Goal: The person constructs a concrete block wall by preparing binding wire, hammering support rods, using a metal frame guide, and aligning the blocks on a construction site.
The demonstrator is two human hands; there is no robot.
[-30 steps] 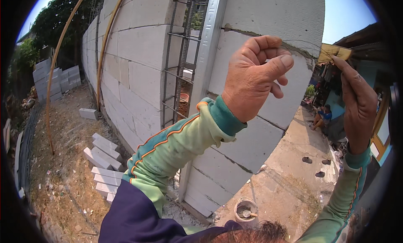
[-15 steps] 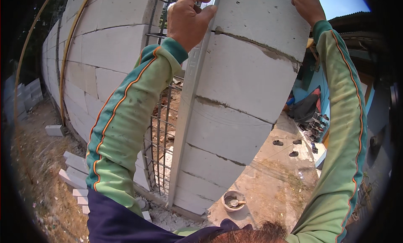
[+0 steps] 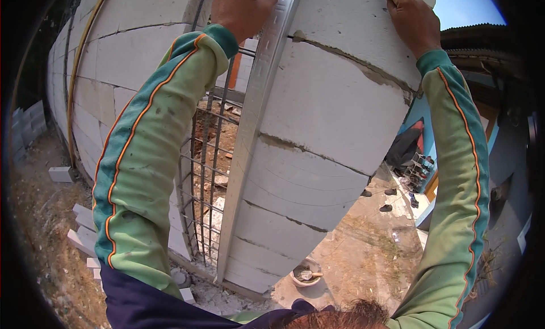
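My left hand [image 3: 241, 12] is raised at the top edge, beside a long metal straightedge [image 3: 258, 99]. Its fingers look curled, the thumb close to the metal, but the frame cuts off the fingertips. The straightedge stands upright along the left edge of a pier of pale concrete blocks [image 3: 326, 102] with grey mortar joints. Against the upper block, near its right side, my right hand [image 3: 410, 14] lies with fingers stretched out, grasping nothing visible. Left of the straightedge, steel rebar [image 3: 211, 141] fills the gap between the pier and the longer wall.
The long block wall [image 3: 142, 53] curves away on the left, a yellowish pole [image 3: 85, 62] against it. Loose blocks [image 3: 85, 235] lie on the ground. A mortar bowl [image 3: 305, 272] with a trowel sits near the pier's foot. Shoes [image 3: 386, 207] lie at right.
The view has shifted slightly. My left hand has moved a little up and left, its fingers now partly out of frame. More of my right hand shows on the upper block.
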